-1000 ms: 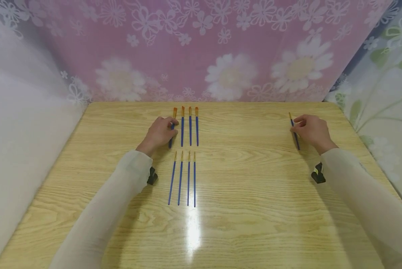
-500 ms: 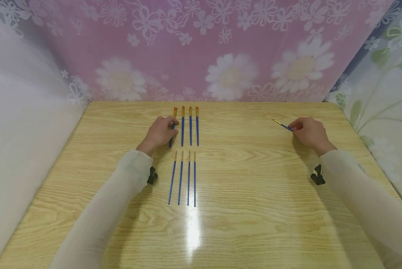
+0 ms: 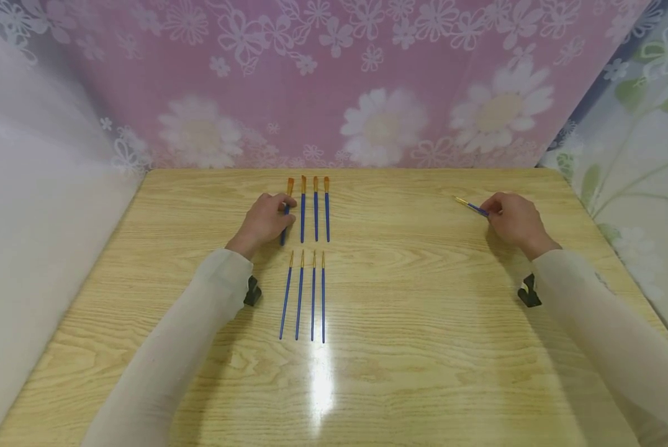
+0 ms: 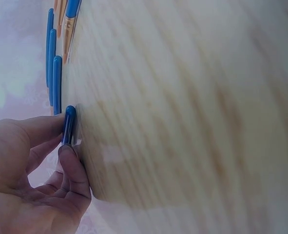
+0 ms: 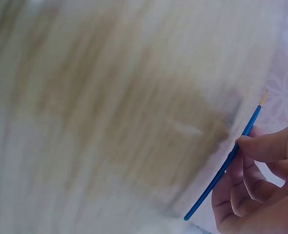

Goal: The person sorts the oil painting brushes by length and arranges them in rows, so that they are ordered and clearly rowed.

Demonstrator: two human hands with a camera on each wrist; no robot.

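Note:
In the head view my left hand (image 3: 264, 220) pinches the blue handle of a flat paintbrush (image 3: 290, 185) with orange bristles, at the left end of the far row. The left wrist view shows thumb and fingers around this handle (image 4: 69, 122). Over at the right of the table, my right hand (image 3: 514, 218) holds a thin paintbrush (image 3: 470, 206) between thumb and fingers, its fine tip pointing left. In the right wrist view the same thin paintbrush (image 5: 208, 189) slants across the fingers, with much of its blue handle showing.
Three wider paintbrushes (image 3: 303, 217) lie beside my left fingertips, bristles toward the back. Nearer to me runs a row of several thin paintbrushes (image 3: 323, 304). A pink flowered cloth (image 3: 317, 93) hangs behind the wooden table (image 3: 412, 347).
The thin paintbrush in my right hand has swung from pointing toward the back to pointing left, and has stayed so over the last half second. My left hand keeps its place.

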